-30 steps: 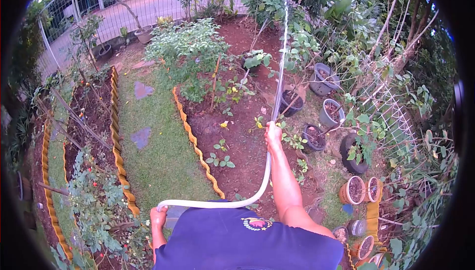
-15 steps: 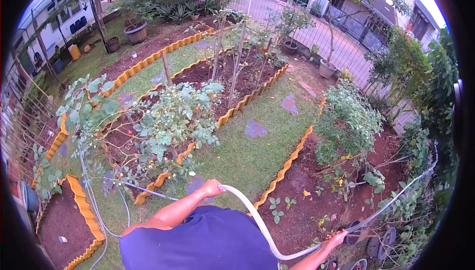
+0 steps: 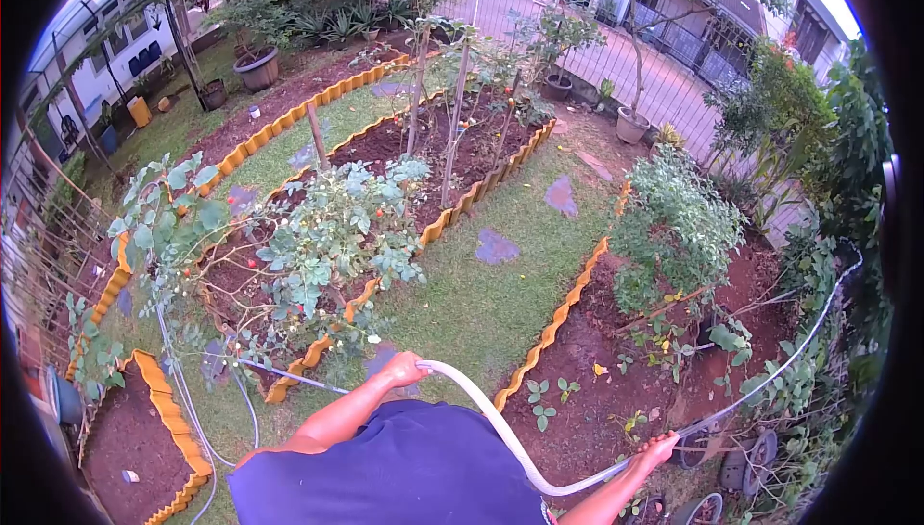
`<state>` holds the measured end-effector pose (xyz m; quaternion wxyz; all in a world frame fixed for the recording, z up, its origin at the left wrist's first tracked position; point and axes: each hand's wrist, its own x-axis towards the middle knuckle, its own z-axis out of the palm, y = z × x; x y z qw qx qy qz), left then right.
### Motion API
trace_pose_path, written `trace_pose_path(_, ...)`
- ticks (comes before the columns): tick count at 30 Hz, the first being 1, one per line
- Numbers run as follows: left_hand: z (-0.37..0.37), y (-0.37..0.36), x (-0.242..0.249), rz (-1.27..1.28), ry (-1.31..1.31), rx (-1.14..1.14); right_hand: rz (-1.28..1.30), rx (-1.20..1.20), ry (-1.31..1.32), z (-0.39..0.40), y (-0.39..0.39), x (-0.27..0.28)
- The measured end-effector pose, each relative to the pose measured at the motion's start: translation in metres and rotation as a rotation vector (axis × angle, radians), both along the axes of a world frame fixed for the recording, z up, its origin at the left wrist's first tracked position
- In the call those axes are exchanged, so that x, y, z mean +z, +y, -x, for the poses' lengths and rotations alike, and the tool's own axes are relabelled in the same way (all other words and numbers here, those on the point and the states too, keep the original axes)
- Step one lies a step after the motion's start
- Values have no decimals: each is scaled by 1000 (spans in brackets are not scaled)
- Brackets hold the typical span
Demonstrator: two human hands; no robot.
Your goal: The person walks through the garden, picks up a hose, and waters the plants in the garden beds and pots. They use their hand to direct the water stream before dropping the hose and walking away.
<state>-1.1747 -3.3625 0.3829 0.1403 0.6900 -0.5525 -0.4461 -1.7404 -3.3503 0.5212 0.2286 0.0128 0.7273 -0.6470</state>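
A pale hose (image 3: 491, 409) curves in front of my blue shirt. My left hand (image 3: 402, 369) is wrapped round it near the picture's middle, and a thinner grey length (image 3: 294, 376) shows on the other side of that hand, running toward the tomato plants. At the lower right my right hand (image 3: 658, 448) grips the same hose over the planted soil bed. Beyond the right hand the hose stretches up to the green hedge at the right edge.
Wavy orange edging (image 3: 549, 332) borders the soil beds. Tomato plants (image 3: 337, 227) on stakes stand ahead to the left, and a leafy bush (image 3: 679, 222) grows to the right. Loose hose (image 3: 188, 400) lies on the grass at the left. Pots (image 3: 760, 458) sit at the lower right.
The hose beyond my right hand has shifted and now bows more toward the hedge. The view has tilted slightly. Both hands keep their hold.
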Motion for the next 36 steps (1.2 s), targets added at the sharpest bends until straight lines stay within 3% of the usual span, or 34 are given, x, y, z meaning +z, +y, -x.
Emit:
trace_pose_path(11, 2, -10, 20, -28, -44, -54, -18, 25, 26, 11, 15, -18)
trace_pose_path(12, -1, -10, 7, 24, -67, -78, -71, 50, -32, 11, 16, -14)
trace_pose_path(13, -6, -11, -16, -4, -26, -51, 32, 22, 51, 2, 17, -16)
trace_pose_path(14, -8, -10, -25, -23, 33, 3, -51, 91, -76, 13, 18, -18)
trace_pose_path(15, -11, -11, -32, -28, 104, 23, 91, 57, 4, 1, 21, -16)
trace_pose_path(17, -8, -10, -24, -27, 164, 76, -19, -7, 70, -10, 18, -4)
trace_pose_path(20, 1, -9, 4, -16, 176, 26, 32, -6, 156, -6, 21, -22)
trace_pose_path(36, 7, -13, -9, -60, 184, 5, -80, 12, 120, 0, 48, -47)
